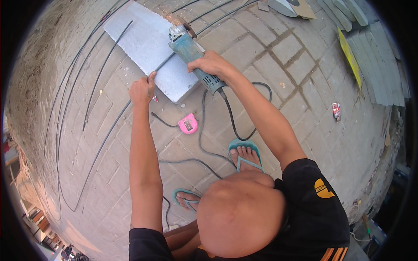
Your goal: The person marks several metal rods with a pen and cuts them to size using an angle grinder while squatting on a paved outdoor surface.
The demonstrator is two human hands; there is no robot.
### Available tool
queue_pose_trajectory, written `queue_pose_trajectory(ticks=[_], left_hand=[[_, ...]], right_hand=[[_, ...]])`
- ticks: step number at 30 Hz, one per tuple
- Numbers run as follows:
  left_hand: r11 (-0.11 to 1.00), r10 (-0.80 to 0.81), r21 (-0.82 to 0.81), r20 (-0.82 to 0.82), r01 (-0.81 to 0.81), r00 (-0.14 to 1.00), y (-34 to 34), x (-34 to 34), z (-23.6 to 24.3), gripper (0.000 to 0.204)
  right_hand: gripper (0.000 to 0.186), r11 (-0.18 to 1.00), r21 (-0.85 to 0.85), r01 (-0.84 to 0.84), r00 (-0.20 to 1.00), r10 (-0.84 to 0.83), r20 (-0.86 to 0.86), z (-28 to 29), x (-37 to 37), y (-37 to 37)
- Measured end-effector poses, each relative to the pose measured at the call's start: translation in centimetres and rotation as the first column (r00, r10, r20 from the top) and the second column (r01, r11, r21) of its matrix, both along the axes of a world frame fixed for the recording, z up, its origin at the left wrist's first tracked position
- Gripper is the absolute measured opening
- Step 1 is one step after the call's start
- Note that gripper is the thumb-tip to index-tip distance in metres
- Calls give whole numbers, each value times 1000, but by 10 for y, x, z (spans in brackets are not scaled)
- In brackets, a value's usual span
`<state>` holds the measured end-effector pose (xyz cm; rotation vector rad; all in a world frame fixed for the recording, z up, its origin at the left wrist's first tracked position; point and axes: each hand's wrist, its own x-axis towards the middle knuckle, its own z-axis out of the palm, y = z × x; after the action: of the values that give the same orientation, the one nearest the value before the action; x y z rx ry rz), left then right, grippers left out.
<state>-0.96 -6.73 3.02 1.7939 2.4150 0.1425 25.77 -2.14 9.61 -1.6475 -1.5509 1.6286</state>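
My left hand (142, 90) grips a dark steel rod (163, 64) that lies across a pale rectangular slab (133, 35). My right hand (210, 63) is closed on the body of a teal angle grinder (183, 48), whose cord runs down from its rear end in a loop. Orange sparks (174, 18) fly at the grinder's head, over the rod near the slab's far right side. Just below the slab, on the paving, a pink tape measure (188, 124) lies beside a short dark length of rod or cable.
Several long bent rods (107, 52) lie on the left. Stacked grey slabs (370, 61), a yellow board (348, 56) and a small wrapper (336, 112) are at the right. Cables (204, 165) run by my sandalled feet (246, 158). A dirt edge (26, 69) borders the paving at far left.
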Motion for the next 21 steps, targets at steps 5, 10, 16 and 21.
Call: queue_pose_trajectory(ticks=[5, 10, 16, 21], left_hand=[[1000, -7, 16, 10, 7, 1000, 0, 0, 0, 68], [1000, -7, 2, 2, 7, 1000, 1, -2, -1, 68], [1000, -5, 5, -11, 5, 1000, 0, 0, -1, 69], [1000, -6, -5, -9, 6, 1000, 0, -1, 0, 71]], right_hand=[[48, 1000, 3, 2, 1000, -2, -17, -4, 0, 0], [48, 1000, -6, -1, 1000, 1, -10, -2, -1, 1], [48, 1000, -3, 9, 1000, -9, -23, 2, 1, -2], [48, 1000, 0, 5, 1000, -5, -16, 1, 0, -2]])
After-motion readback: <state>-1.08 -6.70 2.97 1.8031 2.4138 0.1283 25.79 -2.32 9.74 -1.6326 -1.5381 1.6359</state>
